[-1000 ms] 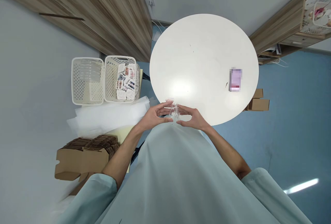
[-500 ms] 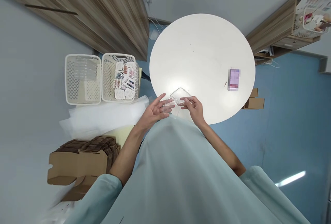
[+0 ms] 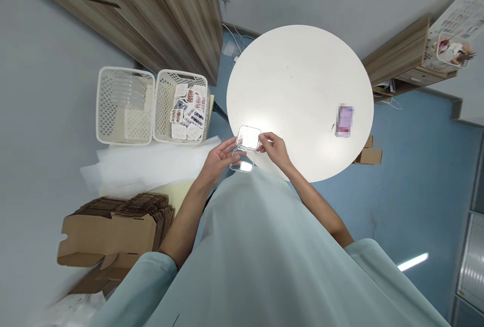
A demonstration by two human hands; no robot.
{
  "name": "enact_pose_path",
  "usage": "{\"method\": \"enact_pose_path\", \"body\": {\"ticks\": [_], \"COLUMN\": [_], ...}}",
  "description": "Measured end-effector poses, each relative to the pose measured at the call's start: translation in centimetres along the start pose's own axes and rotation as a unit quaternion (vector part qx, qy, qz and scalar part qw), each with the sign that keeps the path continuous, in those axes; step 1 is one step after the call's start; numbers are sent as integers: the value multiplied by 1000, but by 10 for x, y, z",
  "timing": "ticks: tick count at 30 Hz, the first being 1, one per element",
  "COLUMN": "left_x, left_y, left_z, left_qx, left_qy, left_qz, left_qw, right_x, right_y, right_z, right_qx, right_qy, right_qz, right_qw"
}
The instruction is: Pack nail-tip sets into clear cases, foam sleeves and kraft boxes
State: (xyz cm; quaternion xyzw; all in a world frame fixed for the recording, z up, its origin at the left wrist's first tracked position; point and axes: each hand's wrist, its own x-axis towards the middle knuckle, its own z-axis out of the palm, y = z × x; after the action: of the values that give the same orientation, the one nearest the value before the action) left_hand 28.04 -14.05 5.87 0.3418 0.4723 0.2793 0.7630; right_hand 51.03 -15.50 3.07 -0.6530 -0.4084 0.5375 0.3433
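A clear plastic hinged case (image 3: 248, 138) is held unfolded over the near edge of the round white table (image 3: 298, 75). Its two halves lie one above the other, the upper one bright with glare. My left hand (image 3: 220, 159) grips the case from the left side, thumb and fingers around the part by the hinge. On the other side, my right hand (image 3: 275, 148) pinches the right edge of the upper half. The case looks see-through, with no contents that I can make out.
Left of the table, one white basket (image 3: 99, 110) holds clear plastic cases and another basket (image 3: 162, 115) holds carded press-on nails. White sheets (image 3: 151, 163) and folded cardboard boxes (image 3: 106, 236) lie nearer. A blurred purple item (image 3: 344, 120) rests on the table's right.
The clear case has turned and spread flat, its halves now plainly visible. My left fingers have closed in on it, and my right hand has shifted slightly left. The camera view has tilted a little.
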Motion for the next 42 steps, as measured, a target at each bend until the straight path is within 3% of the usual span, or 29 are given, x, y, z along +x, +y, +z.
{"method": "enact_pose_path", "body": {"ticks": [3, 8, 11, 15, 19, 24, 31, 36, 42], "left_x": [-5, -16, -22, -24, -21, -12, 2, 9, 18], "left_y": [-7, -17, -23, -31, -39, -44, -44, -34, -26], "left_z": [-14, -35, -44, -50, -50, -44, -21, 4, 26], "left_qx": [-28, -70, -96, -120, -133, -137, -129, -109, -96], "left_qy": [71, 154, 179, 192, 187, 177, 133, 74, 20], "left_qz": [-1, -2, -4, -10, -19, -30, -32, -37, -34], "left_qw": [997, 986, 979, 974, 973, 974, 982, 991, 995], "right_x": [13, 30, 34, 37, 34, 19, -10, -25, -27], "right_y": [13, 46, 62, 71, 71, 60, 12, -19, -23], "right_z": [4, 15, 23, 29, 28, 15, -22, -33, -37], "right_qx": [-156, -389, -452, -479, -457, -378, -163, -88, -120], "right_qy": [0, -64, -69, -53, -36, -14, 77, 49, -10], "right_qz": [-22, 13, 32, 39, 45, 27, -20, -63, -69], "right_qw": [988, 919, 889, 876, 888, 925, 983, 993, 990]}}
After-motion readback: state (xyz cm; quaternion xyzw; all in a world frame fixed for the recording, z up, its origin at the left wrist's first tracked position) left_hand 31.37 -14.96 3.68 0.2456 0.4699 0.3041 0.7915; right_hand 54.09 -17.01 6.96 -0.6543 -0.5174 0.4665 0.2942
